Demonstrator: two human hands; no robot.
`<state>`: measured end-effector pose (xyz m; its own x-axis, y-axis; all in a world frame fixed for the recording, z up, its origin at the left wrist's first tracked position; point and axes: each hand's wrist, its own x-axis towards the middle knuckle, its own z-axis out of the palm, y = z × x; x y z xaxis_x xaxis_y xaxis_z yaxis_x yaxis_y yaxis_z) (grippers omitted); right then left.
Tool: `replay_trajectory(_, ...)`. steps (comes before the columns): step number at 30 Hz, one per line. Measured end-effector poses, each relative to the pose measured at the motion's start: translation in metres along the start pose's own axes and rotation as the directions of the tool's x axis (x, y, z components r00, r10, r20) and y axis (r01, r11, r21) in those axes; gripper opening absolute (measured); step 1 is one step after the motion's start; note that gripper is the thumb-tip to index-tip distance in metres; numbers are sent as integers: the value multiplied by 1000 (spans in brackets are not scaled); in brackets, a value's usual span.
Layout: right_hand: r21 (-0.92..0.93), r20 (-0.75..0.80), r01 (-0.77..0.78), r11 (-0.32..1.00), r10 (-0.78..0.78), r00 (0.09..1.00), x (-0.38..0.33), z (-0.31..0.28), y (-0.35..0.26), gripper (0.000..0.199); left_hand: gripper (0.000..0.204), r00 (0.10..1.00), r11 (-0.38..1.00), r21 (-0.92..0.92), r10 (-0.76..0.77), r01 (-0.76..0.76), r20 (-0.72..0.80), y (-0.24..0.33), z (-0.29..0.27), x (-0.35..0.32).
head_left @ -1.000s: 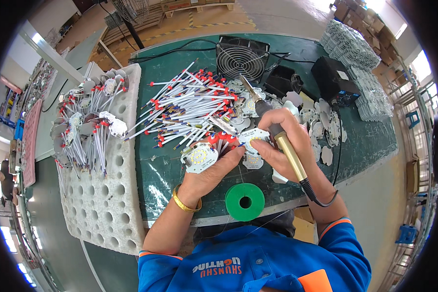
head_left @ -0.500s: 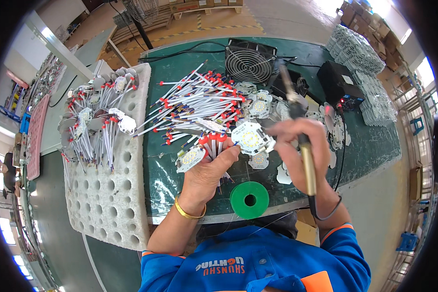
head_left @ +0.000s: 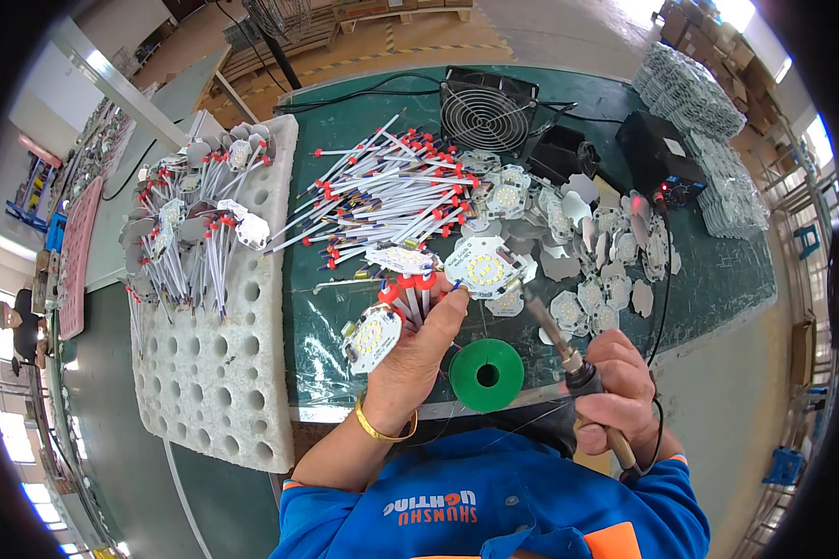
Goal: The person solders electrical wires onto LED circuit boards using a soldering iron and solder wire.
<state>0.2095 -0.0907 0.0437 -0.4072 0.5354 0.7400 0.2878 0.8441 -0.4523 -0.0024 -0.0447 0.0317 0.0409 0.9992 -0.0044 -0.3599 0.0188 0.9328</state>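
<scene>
Left hand (head_left: 418,359) is wrapped around wired boards (head_left: 375,339), a soldering iron (head_left: 583,378) gripped by the right hand (head_left: 620,387) near the bench's (head_left: 708,303) front edge; soldering seems underway, careful tip placement needed.

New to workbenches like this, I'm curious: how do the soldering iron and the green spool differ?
The soldering iron is long and thin; the green spool is round and ring-shaped. The soldering iron is gripped by the right hand; the green spool is in neither hand.
</scene>
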Motion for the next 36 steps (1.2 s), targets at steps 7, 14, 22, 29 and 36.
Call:
replay_trajectory(7,-32,-15,24,999,-25,1000,5,7,-1,38,9,1000,1000,4,21,-21,2,6,4,-4)
replay_trajectory(14,-63,25,34,997,-32,999,4,10,2,39,11,993,1000,26,20,-17,-117,6,10,-1)
replay_trajectory(22,-119,24,46,992,-43,999,4,13,5,41,11,997,999,29,31,-29,-66,6,8,-4)
replay_trajectory(29,-106,-3,18,994,-19,1000,7,16,6,38,10,998,1000,-14,-18,17,-61,3,8,-2)
replay_trajectory(36,-136,-42,21,990,-27,999,6,22,7,36,10,997,999,-10,-38,37,-63,2,7,-2)
